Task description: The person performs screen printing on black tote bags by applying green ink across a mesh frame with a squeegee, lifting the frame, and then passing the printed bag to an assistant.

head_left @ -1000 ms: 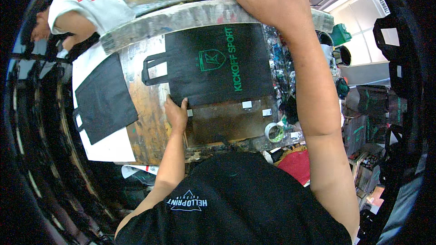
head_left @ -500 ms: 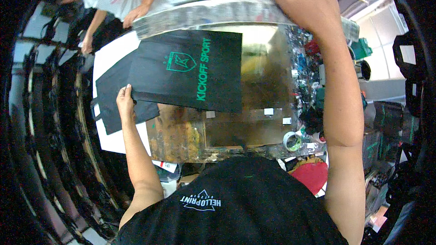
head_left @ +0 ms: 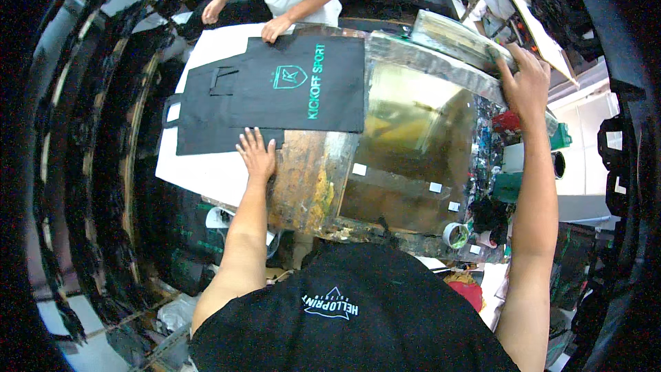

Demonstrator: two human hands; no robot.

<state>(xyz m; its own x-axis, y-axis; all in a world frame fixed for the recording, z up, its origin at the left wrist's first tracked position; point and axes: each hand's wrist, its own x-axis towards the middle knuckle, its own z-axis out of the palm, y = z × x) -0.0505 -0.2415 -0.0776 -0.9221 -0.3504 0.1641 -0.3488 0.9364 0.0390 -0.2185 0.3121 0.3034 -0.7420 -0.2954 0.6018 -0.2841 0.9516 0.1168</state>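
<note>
Green print [head_left: 290, 77] looks done on the top tote bag [head_left: 282, 107], lying over another black bag [head_left: 213, 142] at the desk's [head_left: 299, 179] left end, left hand [head_left: 258, 156] fingers spread apart, right hand [head_left: 527, 89] seemingly clamped on the screen frame [head_left: 441, 63], can't tell how many are left

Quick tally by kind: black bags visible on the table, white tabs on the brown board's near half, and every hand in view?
Black bags: 2 (upper bag, lower bag)
White tabs: 3
Hands: 4 (wearer's left hand, wearer's right hand, co-worker's hands)
Total: 9
</note>
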